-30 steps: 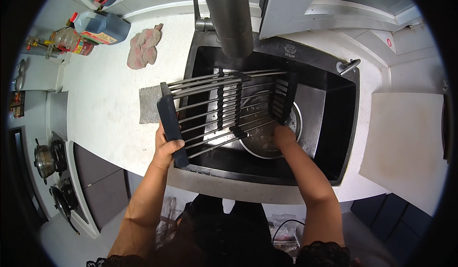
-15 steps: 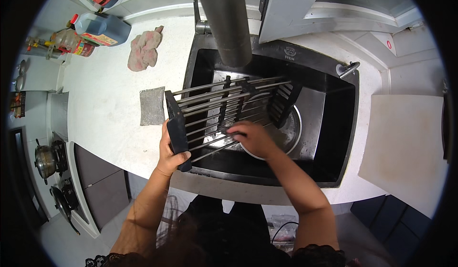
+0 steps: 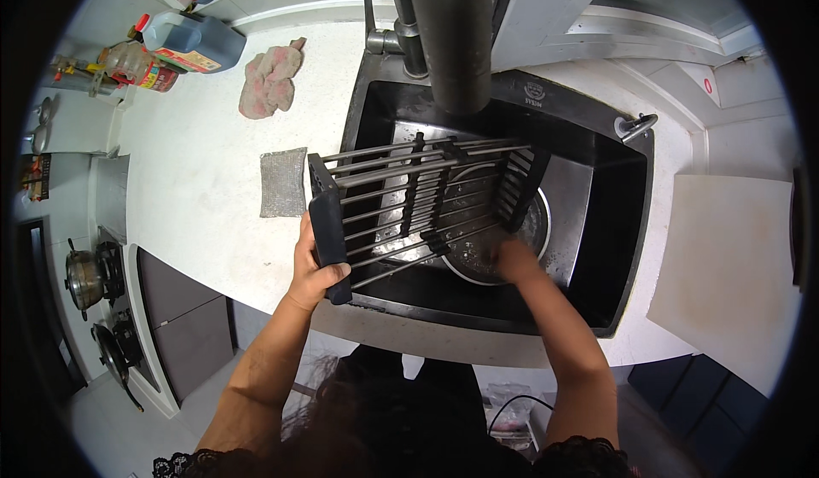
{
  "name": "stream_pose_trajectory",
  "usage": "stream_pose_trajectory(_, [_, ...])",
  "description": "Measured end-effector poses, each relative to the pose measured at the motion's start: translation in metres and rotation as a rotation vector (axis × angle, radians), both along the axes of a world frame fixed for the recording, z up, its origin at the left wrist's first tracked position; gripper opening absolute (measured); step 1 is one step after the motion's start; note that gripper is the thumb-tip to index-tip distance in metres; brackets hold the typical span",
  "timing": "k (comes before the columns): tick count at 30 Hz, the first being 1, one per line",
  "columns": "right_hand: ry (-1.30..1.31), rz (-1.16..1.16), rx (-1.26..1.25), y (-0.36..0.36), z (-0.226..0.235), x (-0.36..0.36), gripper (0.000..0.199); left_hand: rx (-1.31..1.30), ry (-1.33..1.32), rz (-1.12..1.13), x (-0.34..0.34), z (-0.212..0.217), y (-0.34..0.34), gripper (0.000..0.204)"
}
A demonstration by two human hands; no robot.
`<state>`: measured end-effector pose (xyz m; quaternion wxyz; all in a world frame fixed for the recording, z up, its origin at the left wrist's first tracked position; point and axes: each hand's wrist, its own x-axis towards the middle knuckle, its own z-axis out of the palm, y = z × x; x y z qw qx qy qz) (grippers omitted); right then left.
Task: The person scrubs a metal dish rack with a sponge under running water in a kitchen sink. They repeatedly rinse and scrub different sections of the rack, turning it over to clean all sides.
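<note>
My left hand [image 3: 317, 266] is closed around the black end piece of a drying rack [image 3: 330, 230] made of steel bars. The rack is tilted over the black sink [image 3: 426, 300], its far end inside the basin. My right hand [image 3: 515, 260] reaches down by the rim of a round metal bowl [image 3: 546, 213] on the sink floor, beneath the rack's far end. Its fingers are dark and smeared, so I cannot make out what they hold. The bowl seems to have water in it.
A grey faucet [image 3: 448, 43] hangs over the sink's back edge. On the left counter lie a grey scouring cloth [image 3: 283, 183] and a pinkish rag [image 3: 271, 84], with bottles [image 3: 194, 44] behind. A pale board [image 3: 725, 265] lies at right; pots [image 3: 84, 279] stand far left.
My right hand has moved from the rack's middle bars, down and right to the bowl. My left hand keeps its grip on the rack. The whole view has shifted slightly.
</note>
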<state>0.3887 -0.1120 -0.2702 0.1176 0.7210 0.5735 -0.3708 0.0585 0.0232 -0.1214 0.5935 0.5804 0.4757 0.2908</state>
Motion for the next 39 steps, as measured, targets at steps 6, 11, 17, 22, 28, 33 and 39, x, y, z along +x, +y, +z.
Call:
stream_pose_trajectory(6, [0.159, 0.131, -0.099, 0.011, -0.024, -0.017, 0.028, -0.069, -0.046, 0.058, 0.0, 0.001, 0.001, 0.083])
stream_pose_trajectory(11, [0.626, -0.005, 0.183, 0.05, 0.13, -0.013, 0.025, -0.023, -0.101, 0.012, 0.01, 0.002, -0.006, 0.081])
stream_pose_trajectory(17, [0.61, 0.217, 0.548, 0.07, 0.107, -0.092, 0.016, -0.082, -0.171, -0.066, 0.055, 0.014, -0.015, 0.078])
stream_pose_trajectory(22, [0.061, 0.161, 0.394, 0.067, 0.109, -0.093, 0.01, -0.077, -0.196, -0.037, 0.052, 0.003, -0.018, 0.076])
stream_pose_trajectory(28, [0.366, 0.084, 0.34, 0.075, 0.125, -0.127, 0.011, -0.226, -0.265, 0.045, 0.07, 0.002, -0.022, 0.07])
stream_pose_trajectory(33, [0.294, 0.118, 0.444, 0.067, 0.129, -0.125, 0.012, -0.302, -0.382, 0.038, 0.072, 0.003, -0.025, 0.072])
stream_pose_trajectory(39, [0.011, 0.234, 0.264, 0.067, 0.125, -0.083, 0.011, -0.228, -0.317, 0.059, 0.067, -0.004, -0.025, 0.07])
